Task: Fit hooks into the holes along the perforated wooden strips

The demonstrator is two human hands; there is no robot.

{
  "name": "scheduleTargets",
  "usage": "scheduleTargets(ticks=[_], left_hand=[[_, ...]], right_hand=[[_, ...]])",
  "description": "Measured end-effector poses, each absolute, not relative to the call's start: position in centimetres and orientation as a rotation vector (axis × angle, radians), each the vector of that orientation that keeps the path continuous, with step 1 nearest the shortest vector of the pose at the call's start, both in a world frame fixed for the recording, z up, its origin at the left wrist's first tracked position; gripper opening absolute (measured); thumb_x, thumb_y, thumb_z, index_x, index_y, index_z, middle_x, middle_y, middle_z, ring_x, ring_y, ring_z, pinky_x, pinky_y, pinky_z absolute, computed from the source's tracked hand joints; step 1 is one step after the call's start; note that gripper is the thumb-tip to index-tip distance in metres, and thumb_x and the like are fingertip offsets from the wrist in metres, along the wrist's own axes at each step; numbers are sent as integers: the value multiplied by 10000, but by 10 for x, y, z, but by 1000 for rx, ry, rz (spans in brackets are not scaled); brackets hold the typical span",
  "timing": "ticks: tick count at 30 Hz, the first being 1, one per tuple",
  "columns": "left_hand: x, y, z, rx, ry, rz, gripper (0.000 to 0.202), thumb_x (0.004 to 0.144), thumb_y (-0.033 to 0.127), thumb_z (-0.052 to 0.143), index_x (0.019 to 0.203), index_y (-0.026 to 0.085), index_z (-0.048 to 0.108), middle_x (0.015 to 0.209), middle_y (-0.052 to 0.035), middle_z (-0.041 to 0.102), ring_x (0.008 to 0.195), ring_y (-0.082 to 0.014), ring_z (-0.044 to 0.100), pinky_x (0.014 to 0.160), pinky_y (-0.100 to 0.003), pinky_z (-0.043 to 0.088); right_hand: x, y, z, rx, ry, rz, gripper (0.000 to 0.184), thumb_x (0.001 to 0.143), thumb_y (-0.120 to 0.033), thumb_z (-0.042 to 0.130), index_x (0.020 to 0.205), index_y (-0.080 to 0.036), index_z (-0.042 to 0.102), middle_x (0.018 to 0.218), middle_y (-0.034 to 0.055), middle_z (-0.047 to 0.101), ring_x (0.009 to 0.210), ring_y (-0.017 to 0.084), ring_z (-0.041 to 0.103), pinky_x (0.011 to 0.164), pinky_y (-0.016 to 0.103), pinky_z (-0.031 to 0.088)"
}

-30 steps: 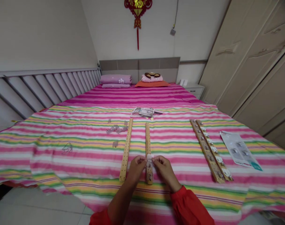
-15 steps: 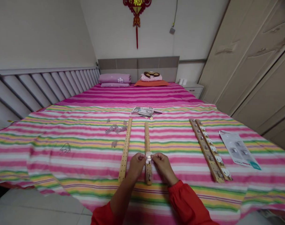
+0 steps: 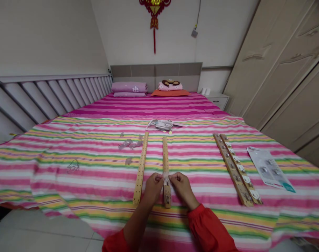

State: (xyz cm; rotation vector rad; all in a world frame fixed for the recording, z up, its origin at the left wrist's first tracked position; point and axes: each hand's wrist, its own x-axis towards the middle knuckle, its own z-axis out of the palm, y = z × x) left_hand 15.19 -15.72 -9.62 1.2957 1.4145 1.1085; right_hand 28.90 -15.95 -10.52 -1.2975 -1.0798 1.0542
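Note:
Two light wooden strips lie lengthwise on the striped bedspread: a left strip (image 3: 141,169) with rows of holes and a middle strip (image 3: 165,159). Both my hands meet over the near part of the middle strip. My left hand (image 3: 153,187) and my right hand (image 3: 182,187) each pinch a small clear and metallic clip piece (image 3: 166,179) between them, right on the strip. A similar small fitting (image 3: 167,199) sits on the strip's near end. Both sleeves are red.
Two more wooden strips (image 3: 236,168) carrying several white clips lie to the right, beside a flat package (image 3: 269,169). Loose clear wrappers (image 3: 129,143) lie left of the strips, opened packaging (image 3: 162,125) beyond them. Pillows (image 3: 129,89) rest by the headboard, a wardrobe (image 3: 285,70) stands right.
My hands have drawn slightly closer together over the middle strip, and the small clip piece now sits lower between my fingertips. The view shifted a little.

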Motion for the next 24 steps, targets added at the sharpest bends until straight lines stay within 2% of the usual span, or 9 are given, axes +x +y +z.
scheduleTargets(ticks=[9, 11, 14, 19, 24], left_hand=[[155, -160, -98, 1252, 1423, 1152, 42, 661, 196, 590, 667, 186, 550, 616, 27, 582, 607, -129, 567, 606, -237, 437], [155, -161, -97, 1263, 1429, 1156, 59, 664, 188, 580, 722, 186, 573, 603, 42, 562, 593, -121, 554, 588, -224, 425], [153, -163, -97, 1319, 1393, 1112, 204, 698, 211, 557, 883, 195, 641, 625, 44, 582, 590, -121, 544, 579, -223, 418], [150, -164, -99, 1453, 1390, 1086, 286, 734, 258, 552, 967, 195, 706, 776, -24, 665, 739, -173, 585, 714, -277, 457], [148, -165, -105, 1569, 1444, 1038, 344, 757, 258, 532, 1050, 221, 709, 866, -53, 673, 816, -199, 586, 806, -320, 450]], right_hand=[[289, -159, -110, -1320, -1100, 1018, 397, 595, -548, 707, 506, -207, 524, 474, -39, 497, 485, 133, 432, 499, 271, 345], [289, -159, -111, -1327, -1099, 1018, 401, 589, -554, 706, 501, -209, 522, 472, -36, 502, 484, 135, 435, 495, 272, 348], [289, -157, -112, -1348, -1111, 1009, 401, 587, -555, 702, 492, -212, 516, 464, -35, 498, 480, 135, 434, 488, 272, 352], [290, -153, -116, -1414, -1130, 977, 389, 598, -538, 680, 468, -222, 494, 453, -40, 475, 476, 131, 415, 474, 267, 344], [292, -146, -123, -1479, -1127, 955, 389, 584, -507, 671, 416, -235, 450, 409, -49, 437, 454, 125, 383, 441, 255, 306]])
